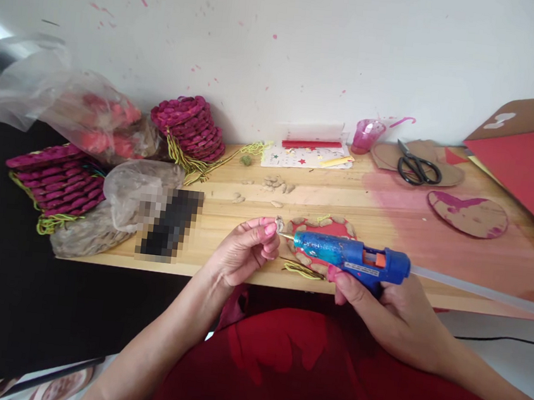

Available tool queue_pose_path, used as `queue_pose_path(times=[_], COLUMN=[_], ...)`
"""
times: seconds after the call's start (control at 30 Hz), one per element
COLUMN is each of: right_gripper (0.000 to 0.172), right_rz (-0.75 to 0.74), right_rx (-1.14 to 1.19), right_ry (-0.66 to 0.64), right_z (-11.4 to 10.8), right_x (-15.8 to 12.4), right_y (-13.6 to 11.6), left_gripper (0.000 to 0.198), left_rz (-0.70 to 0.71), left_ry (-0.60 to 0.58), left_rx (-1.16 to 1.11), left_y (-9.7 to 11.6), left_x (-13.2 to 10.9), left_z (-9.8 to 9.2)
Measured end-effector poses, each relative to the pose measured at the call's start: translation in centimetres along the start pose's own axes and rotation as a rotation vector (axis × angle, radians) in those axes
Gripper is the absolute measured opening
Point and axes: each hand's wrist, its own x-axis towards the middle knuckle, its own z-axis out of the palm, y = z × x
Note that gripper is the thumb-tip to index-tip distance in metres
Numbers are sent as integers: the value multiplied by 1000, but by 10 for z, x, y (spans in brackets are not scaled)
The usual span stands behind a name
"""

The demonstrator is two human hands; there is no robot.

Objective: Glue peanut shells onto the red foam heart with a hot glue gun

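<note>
My left hand [245, 252] pinches a small tan shell-like piece [279, 223] between thumb and fingers. Wrapped round the handle of a blue hot glue gun [328, 250] is my right hand [389, 305]. The metal nozzle points left and meets or almost meets the held piece; I cannot tell which. A long clear glue stick [477, 289] sticks out of the gun's back. Under the gun lies a red shape [333, 229] edged with similar tan pieces, partly hidden. Yellow-green yarn strands [305, 270] lie at its near edge.
Loose tan pieces [275, 184] lie mid-table. Purple woven rolls [193, 125] and plastic bags [112, 126] crowd the left. Toward the back right are a pink cup [367, 136], black scissors [418, 168], a cardboard oval [470, 216] and red board [532, 170].
</note>
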Motion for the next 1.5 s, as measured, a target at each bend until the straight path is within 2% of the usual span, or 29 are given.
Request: queue_pose_path(times=[1.5], right_gripper=[25], right_rz=[-76], right_rx=[-17], right_ry=[55], right_z=[-1], right_x=[2], right_y=[3], left_gripper=[34], left_rz=[-10], left_ry=[-79], left_rx=[-19], left_y=[-4], left_x=[4], left_z=[-2])
